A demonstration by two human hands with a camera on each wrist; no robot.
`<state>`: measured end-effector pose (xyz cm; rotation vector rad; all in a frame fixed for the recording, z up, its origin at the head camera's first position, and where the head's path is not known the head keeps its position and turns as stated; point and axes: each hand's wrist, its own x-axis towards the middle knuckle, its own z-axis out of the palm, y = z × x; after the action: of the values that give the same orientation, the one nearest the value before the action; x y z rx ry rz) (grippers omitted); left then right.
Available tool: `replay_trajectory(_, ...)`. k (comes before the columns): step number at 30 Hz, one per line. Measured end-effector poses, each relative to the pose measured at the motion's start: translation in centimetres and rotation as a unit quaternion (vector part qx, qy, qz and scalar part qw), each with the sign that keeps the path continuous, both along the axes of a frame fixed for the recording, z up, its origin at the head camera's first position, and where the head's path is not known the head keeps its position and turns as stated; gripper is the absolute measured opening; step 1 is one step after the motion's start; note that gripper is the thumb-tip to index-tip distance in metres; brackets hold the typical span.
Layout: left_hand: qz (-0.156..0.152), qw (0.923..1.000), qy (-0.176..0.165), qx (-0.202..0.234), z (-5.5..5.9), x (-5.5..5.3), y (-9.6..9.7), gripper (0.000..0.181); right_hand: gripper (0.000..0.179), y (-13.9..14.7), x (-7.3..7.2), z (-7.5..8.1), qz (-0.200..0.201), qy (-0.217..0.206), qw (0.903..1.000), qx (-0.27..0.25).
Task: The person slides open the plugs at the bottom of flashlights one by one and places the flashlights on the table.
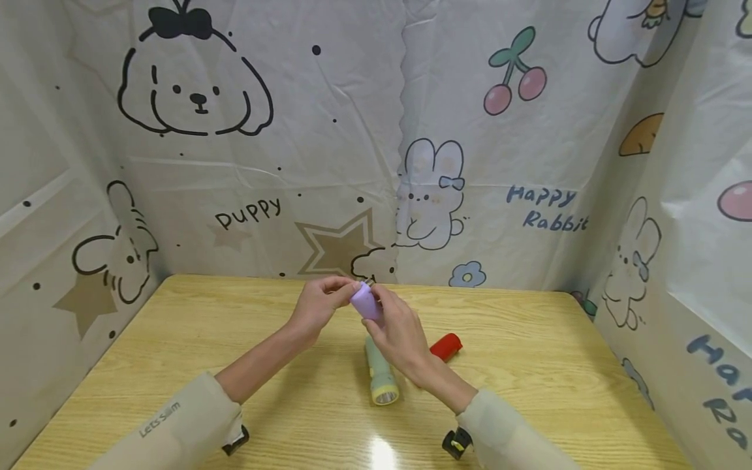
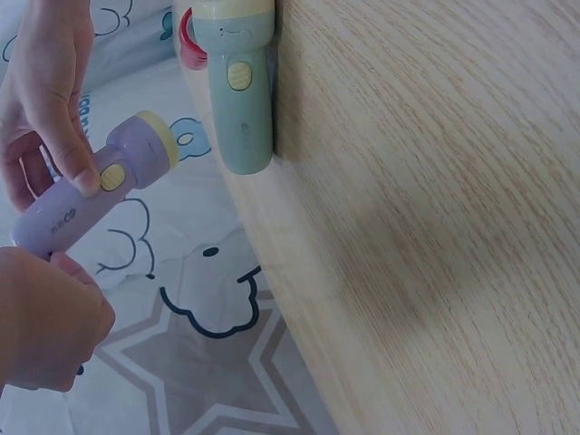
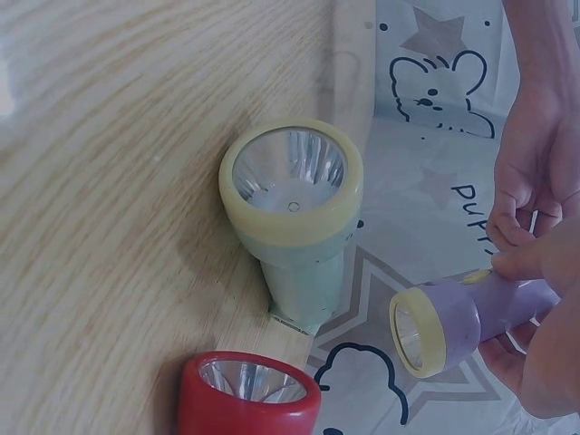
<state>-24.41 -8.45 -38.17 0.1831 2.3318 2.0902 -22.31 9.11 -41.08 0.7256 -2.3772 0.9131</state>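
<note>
My right hand grips a purple flashlight above the table's far part, its thumb near the yellow switch. The flashlight has a yellow head ring. At its tail end, small metal prongs stick out in the head view. My left hand pinches at that tail end with thumb and curled fingers, which partly hide it in the left wrist view. Below the hands, a green flashlight with a yellow ring lies on the table, lens toward me. A red flashlight lies beside it, partly behind my right wrist.
The wooden table ends at a back edge just beyond my hands. A printed white cloth hangs behind it and along both sides.
</note>
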Motion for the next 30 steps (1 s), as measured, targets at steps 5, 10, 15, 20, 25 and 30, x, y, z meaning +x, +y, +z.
replay_trajectory(5, 0.0, 1.0, 0.001, -0.001, -0.01, 0.0, -0.06, 0.026, 0.048, -0.08, 0.07, 0.08, 0.001, 0.003, 1.0, 0.002)
replay_trajectory(10, -0.001, 1.0, 0.002, -0.001, -0.05, -0.08, -0.16, 0.026, 0.048, -0.18, 0.11, 0.1, 0.001, 0.006, 1.0, 0.002)
replay_trajectory(15, 0.002, 1.0, 0.001, -0.004, -0.11, -0.12, -0.15, 0.026, 0.047, -0.27, 0.13, 0.0, 0.002, 0.006, 1.0, 0.004)
replay_trajectory(20, 0.004, 1.0, 0.001, -0.002, -0.11, -0.1, -0.19, 0.027, 0.047, -0.35, 0.14, -0.04, 0.003, 0.007, 1.0, 0.006)
replay_trajectory(25, 0.0, 1.0, 0.003, 0.0, -0.07, -0.07, -0.27, 0.028, 0.048, -0.43, 0.2, 0.02, 0.002, 0.005, 1.0, 0.006)
replay_trajectory(30, 0.002, 1.0, 0.003, 0.0, -0.04, 0.06, -0.34, 0.028, 0.048, -0.48, 0.25, -0.02, 0.003, 0.001, 1.0, 0.009)
